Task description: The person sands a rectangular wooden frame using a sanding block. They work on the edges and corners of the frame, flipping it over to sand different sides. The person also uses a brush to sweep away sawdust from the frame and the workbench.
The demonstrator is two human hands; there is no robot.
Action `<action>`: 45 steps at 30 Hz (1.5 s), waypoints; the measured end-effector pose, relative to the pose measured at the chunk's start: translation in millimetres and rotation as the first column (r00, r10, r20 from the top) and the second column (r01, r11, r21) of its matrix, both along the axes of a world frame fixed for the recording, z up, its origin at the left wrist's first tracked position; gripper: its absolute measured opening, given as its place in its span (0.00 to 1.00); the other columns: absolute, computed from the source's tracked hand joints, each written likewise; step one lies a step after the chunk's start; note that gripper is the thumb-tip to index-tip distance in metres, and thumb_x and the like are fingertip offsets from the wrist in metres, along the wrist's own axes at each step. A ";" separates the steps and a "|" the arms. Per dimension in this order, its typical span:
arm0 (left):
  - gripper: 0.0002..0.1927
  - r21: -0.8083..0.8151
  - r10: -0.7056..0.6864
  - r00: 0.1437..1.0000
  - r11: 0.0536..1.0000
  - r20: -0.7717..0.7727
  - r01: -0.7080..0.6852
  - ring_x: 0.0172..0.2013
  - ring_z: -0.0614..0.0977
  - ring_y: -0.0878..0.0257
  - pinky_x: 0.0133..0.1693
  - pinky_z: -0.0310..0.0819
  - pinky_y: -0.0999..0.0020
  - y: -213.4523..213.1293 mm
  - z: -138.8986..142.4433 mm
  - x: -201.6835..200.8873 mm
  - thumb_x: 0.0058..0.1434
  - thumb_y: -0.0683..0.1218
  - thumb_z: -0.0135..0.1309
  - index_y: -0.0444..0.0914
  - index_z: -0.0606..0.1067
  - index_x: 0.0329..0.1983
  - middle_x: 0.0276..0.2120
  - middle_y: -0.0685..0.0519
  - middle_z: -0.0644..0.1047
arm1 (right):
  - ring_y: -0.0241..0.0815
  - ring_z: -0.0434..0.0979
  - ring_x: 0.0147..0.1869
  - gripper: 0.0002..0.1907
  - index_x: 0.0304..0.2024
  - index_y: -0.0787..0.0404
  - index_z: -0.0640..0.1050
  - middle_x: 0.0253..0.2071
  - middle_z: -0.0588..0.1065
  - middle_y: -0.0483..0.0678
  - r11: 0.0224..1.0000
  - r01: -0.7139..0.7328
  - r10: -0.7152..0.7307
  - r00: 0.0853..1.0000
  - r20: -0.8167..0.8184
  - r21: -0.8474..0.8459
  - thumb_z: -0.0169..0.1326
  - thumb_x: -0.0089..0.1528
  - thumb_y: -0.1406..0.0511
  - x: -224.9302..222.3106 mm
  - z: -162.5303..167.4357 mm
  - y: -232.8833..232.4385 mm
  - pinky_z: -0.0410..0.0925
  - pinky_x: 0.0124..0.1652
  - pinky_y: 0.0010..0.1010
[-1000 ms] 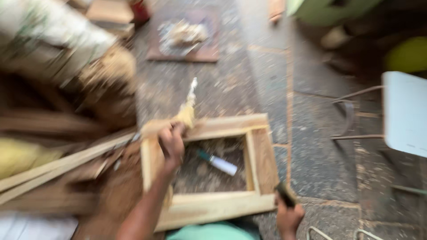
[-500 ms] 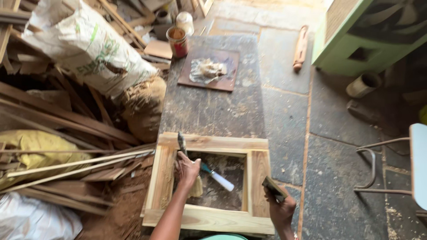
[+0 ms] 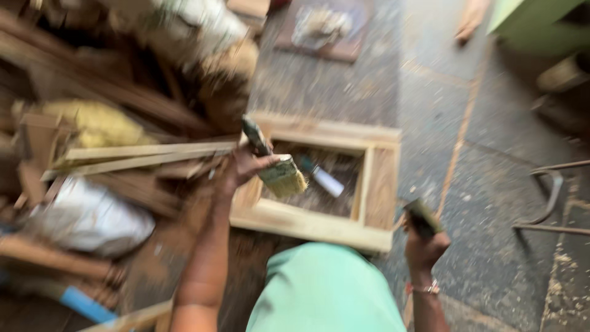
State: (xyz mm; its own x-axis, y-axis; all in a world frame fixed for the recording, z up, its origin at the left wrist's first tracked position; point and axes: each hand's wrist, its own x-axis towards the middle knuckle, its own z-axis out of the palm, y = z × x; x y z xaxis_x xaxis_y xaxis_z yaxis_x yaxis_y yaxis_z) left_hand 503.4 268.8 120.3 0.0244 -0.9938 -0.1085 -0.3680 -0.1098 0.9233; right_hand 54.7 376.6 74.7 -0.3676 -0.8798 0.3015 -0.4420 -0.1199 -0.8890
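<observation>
Paintbrush [image 3: 273,163], dark handle and straw-coloured bristles, is hovering over the left rail of the pale rectangular wooden frame [image 3: 319,224] lying on gritty stone floor [image 3: 491,184]. Left hand [image 3: 243,169] is curling fingers around its handle. Right hand [image 3: 424,243] is gripping a small dark blurred object [image 3: 421,215].

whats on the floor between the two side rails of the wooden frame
In the head view, a small tool with a pale blade lies on the sawdusty floor inside the wooden frame.

Soft, even daylight with no glare and only faint shadows. Heavy motion blur smears everything I see, worst at the upper left, perhaps from my head turning; nothing is sharply focused.
</observation>
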 end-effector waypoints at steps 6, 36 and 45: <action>0.22 0.456 -0.106 0.994 0.885 0.010 0.089 0.36 0.85 0.64 0.41 0.84 0.66 69.5 12.2 29.3 0.39 0.48 0.74 0.41 0.78 0.36 0.33 0.57 0.82 | 0.35 0.79 0.35 0.10 0.46 0.71 0.80 0.34 0.79 0.47 0.995 -0.087 0.079 0.981 0.176 0.038 0.65 0.65 0.71 37.3 10.0 14.8 0.73 0.37 0.26; 0.11 0.061 -0.330 0.779 0.933 0.533 0.354 0.24 0.83 0.63 0.25 0.79 0.69 -22.4 -17.8 95.3 0.55 0.42 0.63 0.39 0.77 0.40 0.30 0.48 0.80 | 0.35 0.82 0.36 0.06 0.45 0.67 0.81 0.34 0.80 0.47 0.993 0.097 -0.091 0.992 -0.087 0.070 0.64 0.67 0.70 152.4 38.6 92.9 0.75 0.37 0.25; 0.06 -0.231 -0.367 0.881 0.868 0.299 0.440 0.24 0.83 0.63 0.24 0.78 0.70 -94.2 -9.5 130.4 0.62 0.42 0.61 0.40 0.77 0.41 0.32 0.51 0.81 | 0.35 0.80 0.34 0.08 0.45 0.67 0.81 0.32 0.79 0.47 0.971 0.216 -0.206 0.973 -0.100 0.100 0.64 0.67 0.68 159.5 45.5 98.8 0.72 0.35 0.25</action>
State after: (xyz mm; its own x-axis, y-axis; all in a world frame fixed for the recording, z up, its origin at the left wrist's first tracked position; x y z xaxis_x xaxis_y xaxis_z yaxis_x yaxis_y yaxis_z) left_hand 633.8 174.6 110.8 -0.3963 -0.9080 0.1360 -0.5340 0.3485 0.7703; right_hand 214.3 475.4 120.2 -0.5249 -0.8145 0.2471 -0.5244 0.0808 -0.8476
